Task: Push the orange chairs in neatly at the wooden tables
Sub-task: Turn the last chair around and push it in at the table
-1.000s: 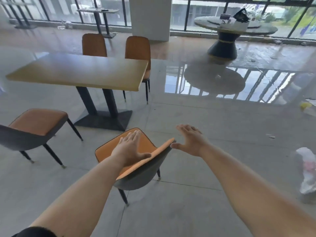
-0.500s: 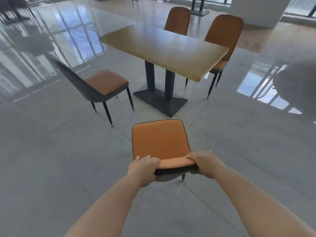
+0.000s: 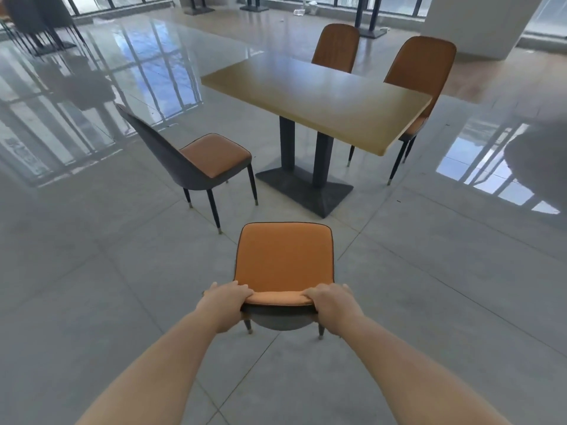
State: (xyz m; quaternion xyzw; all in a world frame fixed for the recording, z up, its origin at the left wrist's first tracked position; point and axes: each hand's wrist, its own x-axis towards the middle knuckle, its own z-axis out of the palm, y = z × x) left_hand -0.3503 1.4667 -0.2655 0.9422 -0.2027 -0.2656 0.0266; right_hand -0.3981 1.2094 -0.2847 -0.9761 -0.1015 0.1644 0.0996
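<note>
Head view — left hand [image 3: 225,302], right hand [image 3: 333,303] gripping orange chair [image 3: 283,259] backrest, short of wooden table [image 3: 316,98].

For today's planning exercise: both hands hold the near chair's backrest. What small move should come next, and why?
Probably push the held chair forward toward the wooden table. The left hand and right hand grip its backrest top, and bare floor separates it from the table.

I saw a matt orange leather-like padded chair [image 3: 283,260], a smooth pale wooden rectangular worktop [image 3: 319,99], and a glossy, mirror-like grey tiled floor [image 3: 92,271].
</note>
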